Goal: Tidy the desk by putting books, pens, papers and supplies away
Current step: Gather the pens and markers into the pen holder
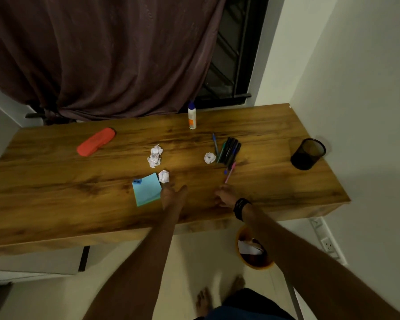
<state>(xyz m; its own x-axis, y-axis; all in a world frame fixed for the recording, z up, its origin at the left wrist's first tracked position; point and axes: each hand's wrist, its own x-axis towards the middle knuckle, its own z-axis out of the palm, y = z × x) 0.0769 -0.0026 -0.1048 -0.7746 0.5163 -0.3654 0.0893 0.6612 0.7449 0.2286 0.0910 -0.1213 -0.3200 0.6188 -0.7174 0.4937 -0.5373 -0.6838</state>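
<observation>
Four crumpled white paper balls [156, 155] lie on the grained wooden desk [56, 192], near a loose bundle of slim pens [229, 151], a black mesh pen cup [307, 154], a smooth red pencil case [95, 141] and a square blue sticky-note pad [147, 189]. The left hand [173, 195] reaches flat with straight fingers beside the pad. The right hand [224, 196] hangs loosely curled, holding nothing, just short of a pink pen [230, 172].

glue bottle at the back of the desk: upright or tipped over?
Upright. The glue bottle stands on its base near the desk's far edge, blue cap pointing up, clear of the pens.
</observation>
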